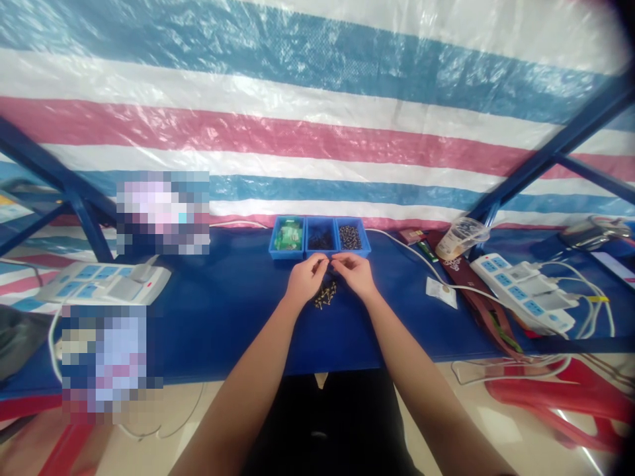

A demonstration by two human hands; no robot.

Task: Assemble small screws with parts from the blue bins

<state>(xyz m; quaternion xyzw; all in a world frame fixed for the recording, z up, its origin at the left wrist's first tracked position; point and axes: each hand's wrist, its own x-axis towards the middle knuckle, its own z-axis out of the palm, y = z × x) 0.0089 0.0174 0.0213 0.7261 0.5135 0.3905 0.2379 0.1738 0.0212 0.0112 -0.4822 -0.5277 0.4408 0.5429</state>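
Observation:
My left hand and my right hand are close together over the blue table, just in front of three blue bins. Each hand has thumb and fingertips pinched together; what sits between them is too small to make out. A small pile of brass-coloured screws lies on the table between my wrists. The left bin holds green pieces in clear wrapping. Dark thin parts fill the middle bin, and small shiny metal parts fill the right one.
White power strips stand at the left and right, with cables trailing. A tilted plastic cup, a brown strap and a small white packet lie to the right. A striped sheet hangs behind the table.

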